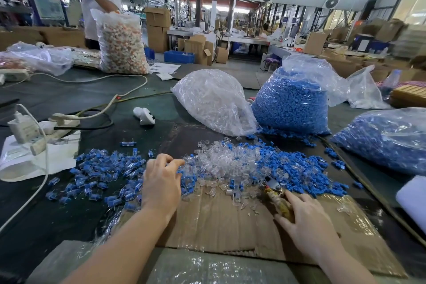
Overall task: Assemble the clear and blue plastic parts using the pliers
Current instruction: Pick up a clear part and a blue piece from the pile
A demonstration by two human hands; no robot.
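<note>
We find open passage on the bare cardboard sheet (230, 221) between our left hand (161, 182) and right hand (309, 219). Ahead, the heap of clear parts (221, 163) and loose blue parts (299, 168) blocks the way. Beyond it stand the bag of clear parts (214, 101) and the bags of blue parts (292, 104). To the left, finished pieces (96, 173) litter the table (57, 210).

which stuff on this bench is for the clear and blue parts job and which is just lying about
For the job: pliers, clear parts, blue parts, assembled pieces, bag of clear parts, bags of blue parts.

Lying about: power strip, white charger, white handheld device, bag of orange-white pieces.
</note>
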